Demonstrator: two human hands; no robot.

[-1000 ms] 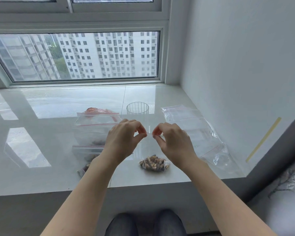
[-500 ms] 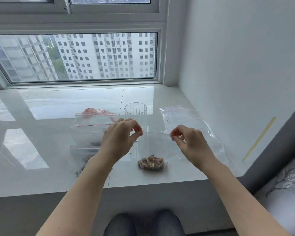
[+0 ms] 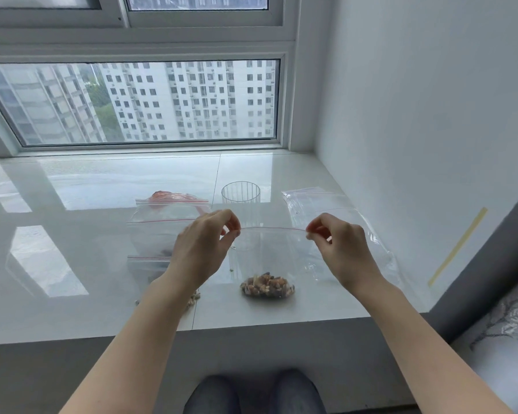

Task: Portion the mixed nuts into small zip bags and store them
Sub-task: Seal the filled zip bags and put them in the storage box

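Note:
A small clear zip bag (image 3: pixel 269 252) with a red seal line stands upright on the white sill, a heap of mixed nuts (image 3: pixel 267 285) in its bottom. My left hand (image 3: pixel 205 249) pinches the left end of its top edge. My right hand (image 3: pixel 340 249) pinches the right end, so the seal is stretched straight between them. Left of it lie other zip bags (image 3: pixel 159 231), overlapped, some with nuts inside. A few loose nuts (image 3: pixel 193 298) show under my left forearm.
A ribbed clear glass cup (image 3: pixel 240 196) stands behind the held bag. Empty zip bags (image 3: pixel 317 204) lie to the right, near the white wall. A reddish bag (image 3: pixel 168 196) lies behind the left stack. The sill's front edge (image 3: pixel 266 322) runs just below the nuts.
My hands were close together at the middle of the bag's top. They have slid apart along the seal, the right hand going further right, to the two ends.

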